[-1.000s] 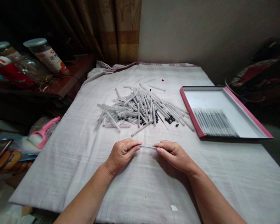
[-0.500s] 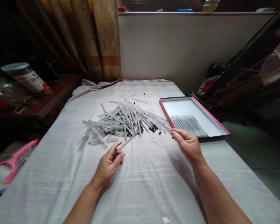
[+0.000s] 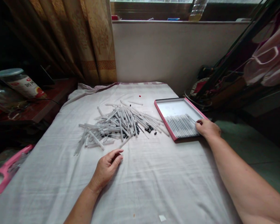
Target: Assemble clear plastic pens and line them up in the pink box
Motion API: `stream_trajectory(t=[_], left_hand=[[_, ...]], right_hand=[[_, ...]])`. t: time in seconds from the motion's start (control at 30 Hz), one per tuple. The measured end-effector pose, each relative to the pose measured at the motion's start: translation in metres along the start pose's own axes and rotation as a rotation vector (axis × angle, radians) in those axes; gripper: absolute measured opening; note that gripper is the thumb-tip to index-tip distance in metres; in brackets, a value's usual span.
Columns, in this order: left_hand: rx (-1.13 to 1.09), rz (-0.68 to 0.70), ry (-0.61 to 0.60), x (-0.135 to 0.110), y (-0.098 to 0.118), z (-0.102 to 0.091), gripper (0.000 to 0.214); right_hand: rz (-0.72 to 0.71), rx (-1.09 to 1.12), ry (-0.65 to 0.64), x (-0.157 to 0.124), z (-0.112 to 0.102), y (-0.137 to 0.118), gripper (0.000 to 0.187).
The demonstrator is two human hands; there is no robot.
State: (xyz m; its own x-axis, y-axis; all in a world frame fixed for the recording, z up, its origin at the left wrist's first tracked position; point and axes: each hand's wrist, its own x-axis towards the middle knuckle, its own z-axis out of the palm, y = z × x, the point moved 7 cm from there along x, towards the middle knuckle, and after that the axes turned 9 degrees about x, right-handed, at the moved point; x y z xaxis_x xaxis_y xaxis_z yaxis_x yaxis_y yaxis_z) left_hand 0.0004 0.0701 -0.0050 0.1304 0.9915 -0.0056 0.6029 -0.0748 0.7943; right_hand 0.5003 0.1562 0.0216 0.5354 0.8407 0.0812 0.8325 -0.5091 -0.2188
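My right hand is closed in a pinch on the end of a translucent pen. The pen slants over the right end of a row of similar pens lying side by side in the shallow pink-edged box. My left hand rests on the white cloth with fingers loosely curved, thumb and forefinger apart, and nothing in it. Just beyond it spreads a jumbled heap of clear pen barrels. Small black caps lie at the heap's right side.
A white cloth covers the table. A red cap lies behind the heap, a white scrap near the front. Pink-handled scissors are at the left edge. A lidded jar stands on the side table, beside the curtain.
My right hand has moved right, carrying the pen from beside the heap to over the box's row. My left hand stays near the heap. The view has shifted slightly.
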Motion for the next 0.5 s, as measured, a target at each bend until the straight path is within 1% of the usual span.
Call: stream_trajectory(t=[0.07, 0.3, 0.43, 0.47, 0.5], left_hand=[[-0.001, 0.002, 0.007, 0.0, -0.001, 0.0, 0.031], [0.047, 0.057, 0.022, 0.0, 0.004, -0.002, 0.028], [0.027, 0.051, 0.024, 0.0, 0.004, -0.002, 0.028], [0.018, 0.045, 0.023, 0.0, 0.004, -0.002, 0.028], [0.012, 0.04, 0.023, 0.0, 0.003, -0.002, 0.028]], right_hand=[[0.069, -0.038, -0.072, -0.002, 0.002, 0.002, 0.036], [0.086, -0.156, -0.182, -0.016, -0.007, -0.01, 0.037], [0.082, -0.192, -0.184, -0.018, -0.004, -0.01, 0.039], [0.083, -0.189, -0.165, -0.018, -0.004, -0.009, 0.04], [0.051, -0.162, -0.131, -0.018, -0.006, -0.011, 0.04]])
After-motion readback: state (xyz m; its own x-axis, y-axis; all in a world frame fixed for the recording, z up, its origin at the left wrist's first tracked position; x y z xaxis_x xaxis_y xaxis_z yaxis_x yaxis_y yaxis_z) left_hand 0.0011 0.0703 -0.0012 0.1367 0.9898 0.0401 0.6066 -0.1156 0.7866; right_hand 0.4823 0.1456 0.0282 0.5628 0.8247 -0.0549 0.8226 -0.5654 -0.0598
